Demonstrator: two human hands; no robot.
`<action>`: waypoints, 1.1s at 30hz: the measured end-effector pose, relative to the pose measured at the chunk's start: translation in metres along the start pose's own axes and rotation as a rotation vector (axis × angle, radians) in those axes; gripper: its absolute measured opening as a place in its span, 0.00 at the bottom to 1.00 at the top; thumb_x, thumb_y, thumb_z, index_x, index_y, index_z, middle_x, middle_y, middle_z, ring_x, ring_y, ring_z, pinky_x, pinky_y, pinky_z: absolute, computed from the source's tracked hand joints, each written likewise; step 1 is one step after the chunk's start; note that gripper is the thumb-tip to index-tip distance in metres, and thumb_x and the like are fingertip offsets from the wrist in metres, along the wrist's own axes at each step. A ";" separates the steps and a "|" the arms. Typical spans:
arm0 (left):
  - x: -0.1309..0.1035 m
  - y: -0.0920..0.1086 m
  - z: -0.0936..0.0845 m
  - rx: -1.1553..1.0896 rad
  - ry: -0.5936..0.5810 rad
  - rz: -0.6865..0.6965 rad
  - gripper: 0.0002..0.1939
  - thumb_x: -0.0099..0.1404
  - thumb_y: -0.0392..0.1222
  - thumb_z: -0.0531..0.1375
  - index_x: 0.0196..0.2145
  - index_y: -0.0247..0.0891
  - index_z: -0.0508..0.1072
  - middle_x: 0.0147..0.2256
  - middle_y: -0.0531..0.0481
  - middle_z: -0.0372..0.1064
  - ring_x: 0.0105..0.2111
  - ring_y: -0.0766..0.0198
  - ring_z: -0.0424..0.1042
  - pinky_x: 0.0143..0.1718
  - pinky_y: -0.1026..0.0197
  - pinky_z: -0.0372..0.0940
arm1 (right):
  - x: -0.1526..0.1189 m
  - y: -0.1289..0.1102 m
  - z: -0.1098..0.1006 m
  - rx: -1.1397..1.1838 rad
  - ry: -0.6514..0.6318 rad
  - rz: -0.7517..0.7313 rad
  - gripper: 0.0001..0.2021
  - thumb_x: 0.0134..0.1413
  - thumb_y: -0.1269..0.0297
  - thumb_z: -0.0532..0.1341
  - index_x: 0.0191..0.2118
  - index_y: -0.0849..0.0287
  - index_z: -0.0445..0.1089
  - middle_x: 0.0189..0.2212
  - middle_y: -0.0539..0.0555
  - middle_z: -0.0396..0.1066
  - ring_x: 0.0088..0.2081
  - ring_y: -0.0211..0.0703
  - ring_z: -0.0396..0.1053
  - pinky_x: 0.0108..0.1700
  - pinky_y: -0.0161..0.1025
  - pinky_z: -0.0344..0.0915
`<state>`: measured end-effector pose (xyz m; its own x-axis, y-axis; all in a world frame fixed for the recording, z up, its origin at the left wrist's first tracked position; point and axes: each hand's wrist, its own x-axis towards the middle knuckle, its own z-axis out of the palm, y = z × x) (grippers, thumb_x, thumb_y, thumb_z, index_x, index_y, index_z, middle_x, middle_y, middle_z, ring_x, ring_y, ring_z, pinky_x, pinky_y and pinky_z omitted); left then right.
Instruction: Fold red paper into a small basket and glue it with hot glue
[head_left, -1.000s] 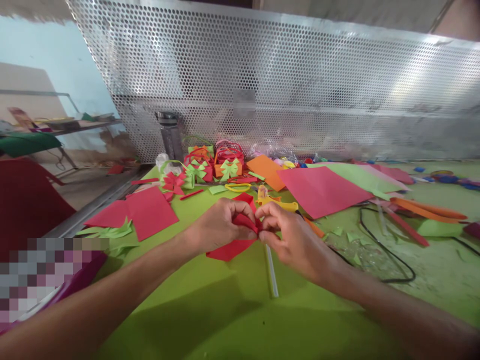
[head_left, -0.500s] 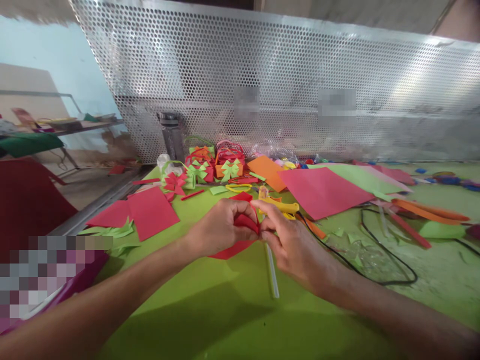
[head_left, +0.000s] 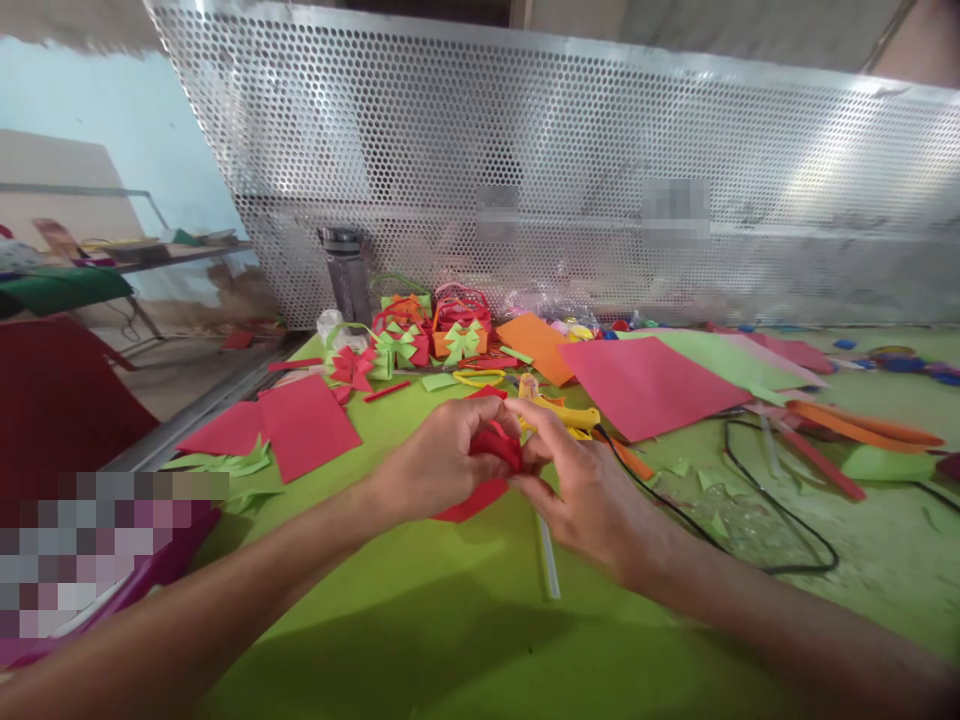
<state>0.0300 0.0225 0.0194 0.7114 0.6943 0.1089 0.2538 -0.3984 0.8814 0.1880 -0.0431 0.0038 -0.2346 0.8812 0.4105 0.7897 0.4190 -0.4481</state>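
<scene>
A folded red paper piece (head_left: 495, 447) is held between my two hands above the green table (head_left: 390, 620). My left hand (head_left: 439, 455) pinches it from the left, thumb and fingers curled round its edge. From the right, the fingers of my right hand (head_left: 581, 485) close on its right edge, partly hiding it. Just behind my right hand lies a yellow glue gun (head_left: 562, 410) with a black cord. A clear glue stick (head_left: 548, 555) sticks out below the hands. Yellow-handled scissors (head_left: 480, 378) rest behind the red piece.
Small paper baskets with bows (head_left: 461, 340) stand at the back beside a dark bottle (head_left: 347, 280). Red sheets (head_left: 307, 425) lie at left, a large pinkish-red sheet (head_left: 649, 385) at right. A perforated metal panel (head_left: 420, 130) rises behind.
The fingers of my right hand have shifted slightly on the red paper's right edge, and its thumb has moved a little lower. The red piece has turned slightly between the hands.
</scene>
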 end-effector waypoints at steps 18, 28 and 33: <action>-0.007 0.013 0.006 0.181 0.160 0.073 0.11 0.54 0.30 0.55 0.37 0.37 0.69 0.33 0.50 0.72 0.35 0.61 0.72 0.36 0.62 0.66 | 0.003 0.004 0.004 0.000 0.106 -0.031 0.29 0.47 0.76 0.56 0.57 0.60 0.51 0.32 0.54 0.74 0.34 0.45 0.72 0.36 0.42 0.66; -0.008 0.014 0.008 0.291 0.141 0.106 0.17 0.58 0.31 0.53 0.46 0.40 0.68 0.34 0.50 0.72 0.35 0.61 0.71 0.38 0.60 0.65 | 0.004 0.003 0.002 0.034 0.122 -0.002 0.29 0.47 0.76 0.56 0.56 0.57 0.51 0.27 0.50 0.72 0.31 0.44 0.70 0.35 0.42 0.66; -0.010 0.016 0.003 0.744 0.311 0.298 0.12 0.57 0.34 0.58 0.39 0.42 0.75 0.43 0.44 0.66 0.46 0.51 0.62 0.46 0.48 0.59 | 0.004 0.005 0.003 -0.028 0.132 -0.049 0.30 0.48 0.76 0.54 0.58 0.58 0.48 0.28 0.51 0.71 0.32 0.44 0.70 0.36 0.44 0.66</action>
<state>0.0293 0.0077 0.0308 0.6326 0.5874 0.5048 0.5258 -0.8042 0.2770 0.1891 -0.0373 0.0008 -0.1979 0.8228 0.5328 0.7950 0.4527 -0.4038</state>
